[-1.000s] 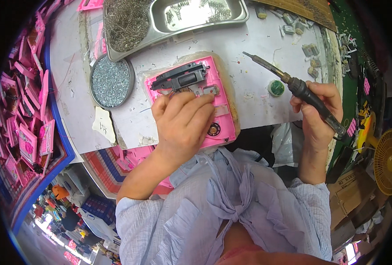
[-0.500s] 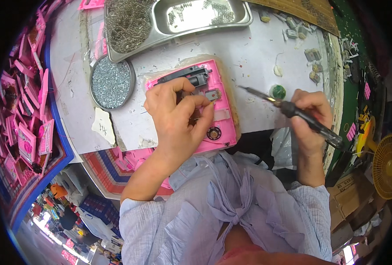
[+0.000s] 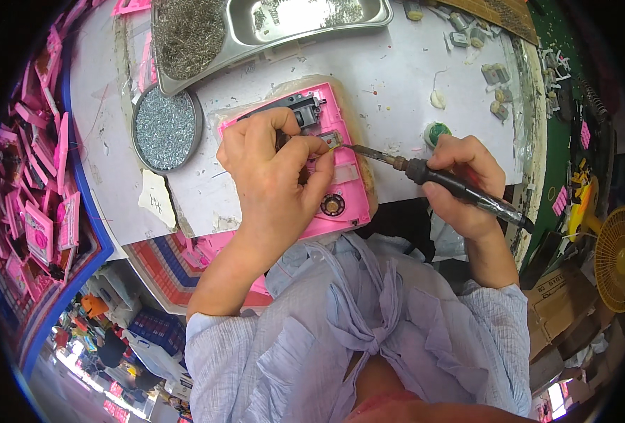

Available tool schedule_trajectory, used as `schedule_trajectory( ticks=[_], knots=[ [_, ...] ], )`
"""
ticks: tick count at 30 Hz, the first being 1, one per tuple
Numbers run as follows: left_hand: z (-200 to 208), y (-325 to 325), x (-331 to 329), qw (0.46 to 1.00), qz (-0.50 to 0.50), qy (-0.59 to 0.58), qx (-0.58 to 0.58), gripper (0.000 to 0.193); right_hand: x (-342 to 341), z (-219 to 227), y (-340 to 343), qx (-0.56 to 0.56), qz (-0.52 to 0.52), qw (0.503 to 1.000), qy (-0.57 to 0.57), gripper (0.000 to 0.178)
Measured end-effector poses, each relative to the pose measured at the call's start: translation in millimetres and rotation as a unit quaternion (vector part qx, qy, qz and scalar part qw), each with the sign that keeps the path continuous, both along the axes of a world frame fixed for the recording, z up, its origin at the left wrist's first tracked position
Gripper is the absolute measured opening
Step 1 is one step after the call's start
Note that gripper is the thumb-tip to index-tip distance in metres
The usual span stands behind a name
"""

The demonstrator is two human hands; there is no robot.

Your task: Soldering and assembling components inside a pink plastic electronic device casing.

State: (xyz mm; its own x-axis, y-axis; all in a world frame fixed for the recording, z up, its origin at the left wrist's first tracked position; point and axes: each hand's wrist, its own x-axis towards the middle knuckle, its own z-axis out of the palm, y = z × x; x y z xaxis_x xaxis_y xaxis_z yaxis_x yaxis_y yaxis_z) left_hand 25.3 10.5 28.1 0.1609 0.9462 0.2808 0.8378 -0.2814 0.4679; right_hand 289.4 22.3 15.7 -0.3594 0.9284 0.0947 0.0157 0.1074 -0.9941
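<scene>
My right hand (image 3: 471, 185) grips a soldering iron (image 3: 453, 185) by its black handle. The iron's dark tip points left and reaches a small metal motor (image 3: 331, 138) in the pink plastic casing (image 3: 351, 194). Over the casing's left part is my left hand (image 3: 273, 173), thumb and forefinger pinched together beside the motor. What they pinch is too small to make out. The casing also holds a dark grey mechanism (image 3: 304, 113) and a round black speaker-like part (image 3: 332, 205). A small round container with green contents (image 3: 436, 132) stands just beyond my right hand.
Left of the casing sits a round dish of small metal pieces (image 3: 166, 130). A metal tray (image 3: 284, 51) of small screws or pins lies at the back. Several small motors (image 3: 494, 73) lie back right. Pink casings (image 3: 39, 229) are heaped at far left; a yellow fan (image 3: 617, 259) is at right.
The soldering iron has moved left, bringing its tip from open space to the motor. My left hand stays pinched at the casing. The whole view has shifted slightly.
</scene>
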Motion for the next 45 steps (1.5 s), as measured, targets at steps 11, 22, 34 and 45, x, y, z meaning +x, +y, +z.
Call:
schedule_trajectory(
  ticks=[11,22,34,45],
  knots=[
    [1,2,0,1.000,-0.008,0.006,0.010,0.020,-5,2,3,0.001,0.010,1.000,0.004,0.026],
    [0,2,-1,1.000,-0.013,0.009,0.018,0.020,-3,7,12,0.161,0.051,0.982,-0.084,0.032],
    [2,1,1,1.000,-0.012,0.013,0.014,0.020,-10,9,12,0.197,0.040,0.976,-0.083,0.031],
    [1,1,1,1.000,-0.011,0.011,0.020,0.020,-11,10,13,0.189,0.036,0.978,-0.085,0.031]
  ],
)
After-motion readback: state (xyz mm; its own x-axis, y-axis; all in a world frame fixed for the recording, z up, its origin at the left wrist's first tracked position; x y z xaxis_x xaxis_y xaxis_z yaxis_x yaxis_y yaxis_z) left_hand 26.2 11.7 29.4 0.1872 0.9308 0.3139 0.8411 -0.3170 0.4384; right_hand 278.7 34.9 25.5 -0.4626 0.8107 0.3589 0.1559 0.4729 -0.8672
